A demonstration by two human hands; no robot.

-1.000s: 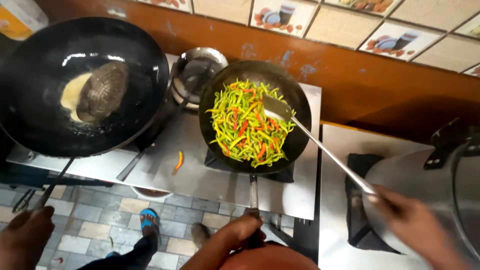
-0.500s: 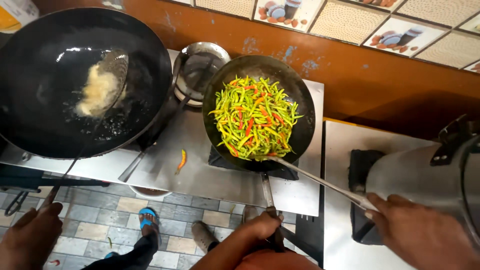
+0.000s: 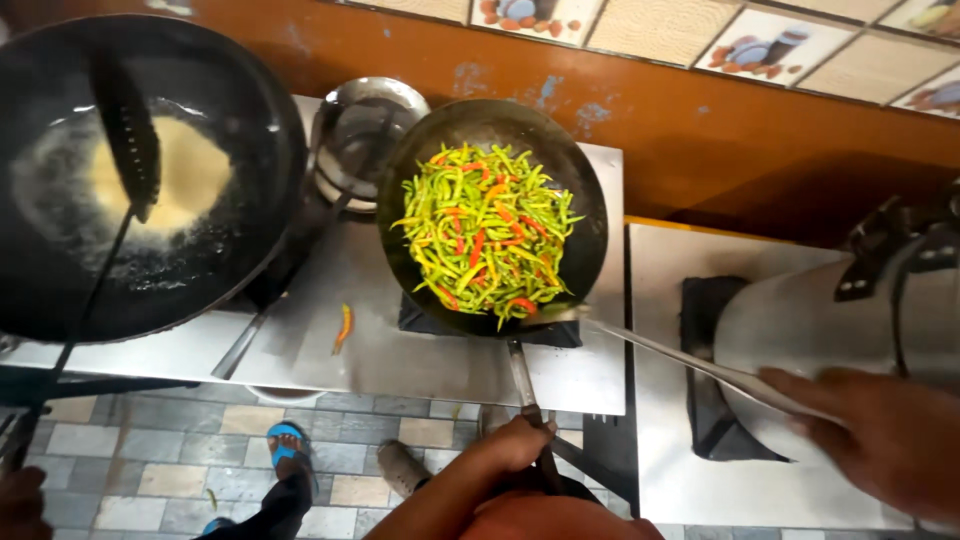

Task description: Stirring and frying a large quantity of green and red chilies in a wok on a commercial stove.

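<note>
We note the big black wok (image 3: 60, 290) at left w/ batter frying in oil, a co-worker's skimmer (image 3: 128, 140) over it. Centre burner: frying pan (image 3: 590, 215) heaped w/ green and red chillies (image 3: 485, 235), glossy and mixed, so cooking looks well underway; not yet off the heat. Left hand (image 3: 500, 455), grip closed round the pan handle (image 3: 528, 385). Right hand (image 3: 880, 430), grip closed on a long spatula (image 3: 690, 360), its tip at the pan's near rim, just beside the chillies.
</note>
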